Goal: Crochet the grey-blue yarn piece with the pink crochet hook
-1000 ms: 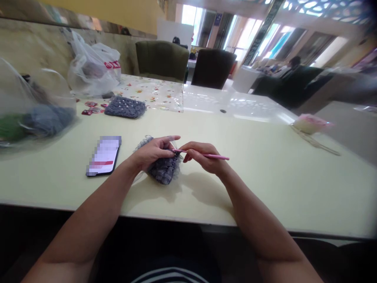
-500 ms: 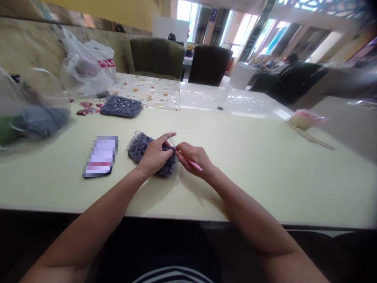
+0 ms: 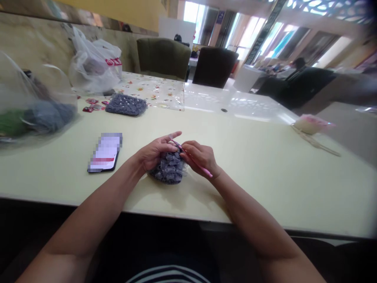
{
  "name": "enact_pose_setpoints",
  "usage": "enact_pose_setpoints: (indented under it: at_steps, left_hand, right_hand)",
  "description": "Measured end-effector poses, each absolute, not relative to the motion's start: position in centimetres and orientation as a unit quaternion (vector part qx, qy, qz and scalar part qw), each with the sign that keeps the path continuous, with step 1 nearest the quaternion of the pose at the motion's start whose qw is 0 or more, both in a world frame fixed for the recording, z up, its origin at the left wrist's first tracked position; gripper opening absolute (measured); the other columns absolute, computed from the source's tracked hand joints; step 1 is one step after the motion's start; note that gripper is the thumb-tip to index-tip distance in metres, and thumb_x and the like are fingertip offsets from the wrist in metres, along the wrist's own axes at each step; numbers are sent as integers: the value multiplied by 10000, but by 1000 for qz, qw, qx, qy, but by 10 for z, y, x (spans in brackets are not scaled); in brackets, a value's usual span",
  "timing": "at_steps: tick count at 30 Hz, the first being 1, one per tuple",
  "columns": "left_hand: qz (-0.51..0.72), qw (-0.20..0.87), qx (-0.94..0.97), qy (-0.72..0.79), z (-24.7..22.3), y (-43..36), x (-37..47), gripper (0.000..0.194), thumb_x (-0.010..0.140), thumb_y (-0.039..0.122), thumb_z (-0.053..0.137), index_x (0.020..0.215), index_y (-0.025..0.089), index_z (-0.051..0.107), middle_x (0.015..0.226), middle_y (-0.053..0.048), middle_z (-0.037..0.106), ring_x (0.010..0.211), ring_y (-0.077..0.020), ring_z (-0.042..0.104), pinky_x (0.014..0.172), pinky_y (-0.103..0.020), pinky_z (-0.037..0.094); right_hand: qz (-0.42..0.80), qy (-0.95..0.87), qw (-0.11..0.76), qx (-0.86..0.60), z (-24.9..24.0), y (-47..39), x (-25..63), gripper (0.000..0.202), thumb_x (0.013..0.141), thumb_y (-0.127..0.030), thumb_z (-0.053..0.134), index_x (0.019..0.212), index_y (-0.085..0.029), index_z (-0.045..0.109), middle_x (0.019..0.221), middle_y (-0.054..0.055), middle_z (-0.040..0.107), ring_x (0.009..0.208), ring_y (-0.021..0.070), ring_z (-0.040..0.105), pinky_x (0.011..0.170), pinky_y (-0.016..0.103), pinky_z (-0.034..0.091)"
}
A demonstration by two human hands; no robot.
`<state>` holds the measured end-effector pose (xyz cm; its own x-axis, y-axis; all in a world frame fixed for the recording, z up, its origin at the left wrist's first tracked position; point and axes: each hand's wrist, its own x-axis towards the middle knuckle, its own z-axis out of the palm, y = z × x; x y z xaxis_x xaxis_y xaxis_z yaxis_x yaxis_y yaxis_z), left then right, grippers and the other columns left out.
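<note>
A ruffled grey crochet piece hangs from my left hand, its lower edge close to the table. The thumb and fingers of that hand pinch its upper edge, while the index finger stretches out to the right. In my right hand is a pink crochet hook, its handle end pointing down to the right. The hook's tip meets the top edge of the crochet piece by my left fingertips. Yarn at the tip is too fine to follow.
A phone lies left of my hands. Behind it are a flat grey crocheted piece, red wrappers, a white plastic bag and a clear bag with yarn. A pink-and-white bundle with cord sits far right.
My left hand has turned the crochet piece, so it now hangs below the fingers rather than stretching out to the left. The hook's tip shows more. The whole view has shifted slightly.
</note>
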<state>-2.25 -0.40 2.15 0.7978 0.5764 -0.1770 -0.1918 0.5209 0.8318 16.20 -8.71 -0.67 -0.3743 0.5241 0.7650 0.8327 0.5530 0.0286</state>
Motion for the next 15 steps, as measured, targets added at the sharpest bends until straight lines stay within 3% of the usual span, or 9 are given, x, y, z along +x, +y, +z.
enact_pose_setpoints:
  at_steps: [3, 6, 9, 11, 13, 15]
  left_hand:
    - [251, 825, 454, 223, 21, -1, -24, 850, 677, 27, 687, 1479, 172, 442, 814, -3, 686, 690, -116, 628, 697, -238, 458]
    - [277, 801, 479, 228, 20, 2, -25, 817, 639, 40, 701, 1424, 169, 514, 736, 30, 633, 657, -106, 597, 660, -229, 427]
    - [301, 775, 509, 222, 19, 2, -25, 522, 600, 53, 718, 1112, 152, 712, 905, -9, 672, 707, -99, 593, 660, -231, 418]
    - [304, 764, 528, 212, 19, 1, -24, 303, 592, 69, 729, 889, 126, 735, 1117, -56, 676, 764, -112, 605, 678, -246, 426]
    - [291, 769, 530, 208, 18, -1, -23, 345, 605, 87, 741, 947, 135, 744, 1113, -66, 681, 790, -134, 616, 717, -269, 438]
    - [271, 786, 515, 209, 17, -3, -21, 549, 624, 93, 749, 1167, 164, 711, 940, -37, 689, 772, -142, 617, 755, -287, 442]
  right_hand:
    - [-130, -803, 396, -425, 0, -89, 165, 111, 966, -223, 534, 1007, -182, 629, 1025, 74, 714, 820, 135, 675, 663, 245, 495]
    - [-3, -792, 441, -422, 11, -94, 166, 148, 963, -212, 522, 905, -176, 653, 930, 68, 705, 788, 136, 661, 675, 261, 505]
    - [153, -744, 480, -439, 22, -98, 168, 217, 957, -225, 529, 793, -165, 657, 740, 29, 661, 665, 120, 620, 628, 261, 483]
    - [233, -706, 497, -446, 25, -99, 170, 248, 961, -241, 524, 768, -158, 655, 676, 11, 637, 614, 111, 605, 607, 257, 477]
    - [277, -690, 500, -443, 23, -98, 169, 261, 977, -269, 503, 789, -154, 643, 670, 4, 629, 592, 106, 602, 599, 255, 486]
    - [246, -701, 499, -445, 18, -95, 165, 248, 981, -297, 504, 812, -159, 620, 687, 1, 617, 593, 102, 591, 594, 252, 487]
